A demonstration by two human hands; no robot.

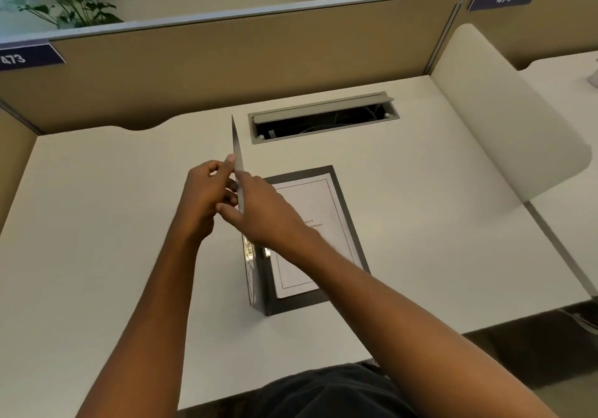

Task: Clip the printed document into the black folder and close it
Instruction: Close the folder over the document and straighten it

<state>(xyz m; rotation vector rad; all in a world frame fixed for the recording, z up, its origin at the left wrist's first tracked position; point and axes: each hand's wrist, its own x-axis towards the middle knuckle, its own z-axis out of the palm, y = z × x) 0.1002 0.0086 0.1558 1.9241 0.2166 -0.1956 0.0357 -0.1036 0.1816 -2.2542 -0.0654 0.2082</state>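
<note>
The black folder point(344, 197) lies open on the white desk, its back panel flat. The printed document point(315, 204), a white page with a thin border and a little text, rests inside it. The folder's front cover point(237, 145) stands upright, seen edge-on along the left side. My left hand point(207, 197) grips that cover from the left, thumb on its edge. From the right, my right hand point(262, 213) presses its fingers against the same cover. A metal clip point(248, 249) shows near the spine, partly hidden by my right wrist.
A grey cable hatch point(323, 116) stands open in the desk behind the folder. Tan partition walls point(226, 61) close the back and left; a rounded white divider point(504, 119) closes the right. The desk's front edge is near my body.
</note>
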